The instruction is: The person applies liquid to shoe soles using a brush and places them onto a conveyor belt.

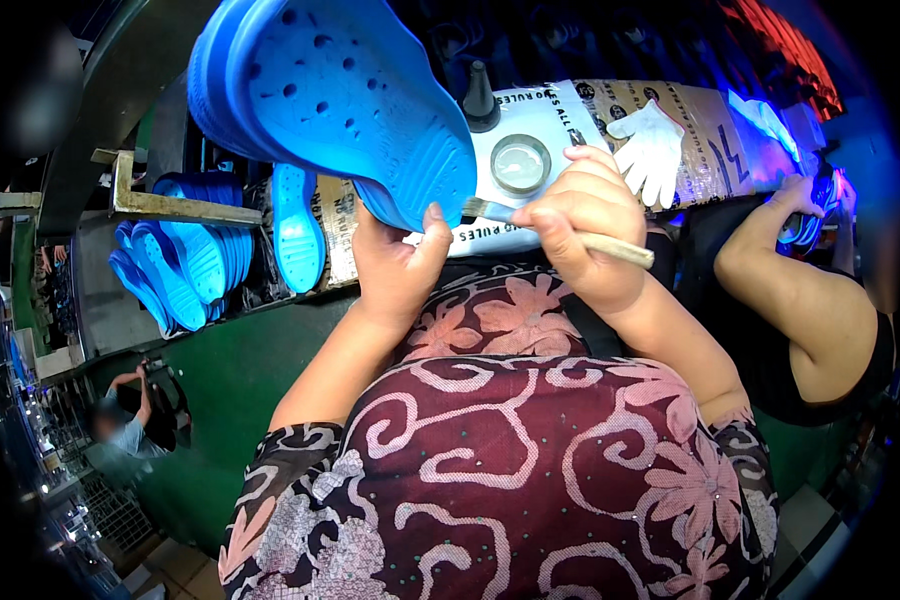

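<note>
My left hand (395, 262) grips the near end of a thick stack of blue shoe soles (340, 95), its thumb at the rim. The soles tilt up toward the far left, and the top one shows holes and ridges. Pinched in my right hand (595, 220) is a flat brush (618, 249) with a pale handle. The brush's bristles meet the edge of the top sole. Just beyond my right hand, a round jar (520, 163) of cloudy liquid stands on a white printed sheet (560, 115). A dark cone-shaped object (481, 98) stands behind the jar.
A white glove (650, 155) lies on brown cardboard (710, 125) at the right. One loose blue sole (298, 235) and stacked soles (205, 245) sit to the left, near a metal frame (185, 207). A co-worker's arms (785, 260) work at the far right.
</note>
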{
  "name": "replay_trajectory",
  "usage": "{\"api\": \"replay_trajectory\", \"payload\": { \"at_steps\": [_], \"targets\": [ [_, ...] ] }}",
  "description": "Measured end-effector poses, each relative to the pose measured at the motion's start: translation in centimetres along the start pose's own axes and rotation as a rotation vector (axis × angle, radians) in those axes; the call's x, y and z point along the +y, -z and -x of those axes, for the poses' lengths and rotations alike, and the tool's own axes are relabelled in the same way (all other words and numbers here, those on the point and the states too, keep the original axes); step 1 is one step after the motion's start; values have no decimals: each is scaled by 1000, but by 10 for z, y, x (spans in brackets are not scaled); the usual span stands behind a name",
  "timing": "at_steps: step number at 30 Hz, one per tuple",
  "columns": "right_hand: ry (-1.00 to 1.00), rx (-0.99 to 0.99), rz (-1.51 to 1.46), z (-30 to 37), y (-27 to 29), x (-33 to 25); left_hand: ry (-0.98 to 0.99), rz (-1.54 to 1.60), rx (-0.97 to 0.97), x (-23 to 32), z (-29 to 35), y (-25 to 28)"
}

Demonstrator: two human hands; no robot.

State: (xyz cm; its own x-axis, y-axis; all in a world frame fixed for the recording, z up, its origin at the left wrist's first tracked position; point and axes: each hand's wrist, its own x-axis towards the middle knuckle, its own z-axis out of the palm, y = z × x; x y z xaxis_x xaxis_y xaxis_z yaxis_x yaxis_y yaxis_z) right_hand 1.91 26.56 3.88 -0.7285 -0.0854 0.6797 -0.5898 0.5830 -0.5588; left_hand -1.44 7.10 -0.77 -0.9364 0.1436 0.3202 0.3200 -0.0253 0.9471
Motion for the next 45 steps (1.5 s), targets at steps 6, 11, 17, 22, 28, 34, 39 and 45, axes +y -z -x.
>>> {"api": "replay_trajectory", "payload": {
  "at_steps": [6,11,17,22,28,34,39,45],
  "targets": [
    [29,-58,-1,2,-1,-5,-139,-39,26,-7,-1,-1],
    [-53,11,-63,3,3,-4,-230,-71,64,-9,0,-1],
    [58,22,17,6,-6,4,-238,-69,85,-9,-1,-3],
    [25,-41,68,9,11,0,-251,-77,79,-12,-3,-1],
    [-121,210,-31,25,32,17,-63,-60,86,38,-27,8],
    [-645,404,-229,66,62,37,551,374,-628,118,-69,2],
    [-755,505,-229,93,93,47,376,331,-1066,154,-142,-134],
    [-831,618,-319,101,105,44,464,845,-692,211,-232,-286]
  ]
}}
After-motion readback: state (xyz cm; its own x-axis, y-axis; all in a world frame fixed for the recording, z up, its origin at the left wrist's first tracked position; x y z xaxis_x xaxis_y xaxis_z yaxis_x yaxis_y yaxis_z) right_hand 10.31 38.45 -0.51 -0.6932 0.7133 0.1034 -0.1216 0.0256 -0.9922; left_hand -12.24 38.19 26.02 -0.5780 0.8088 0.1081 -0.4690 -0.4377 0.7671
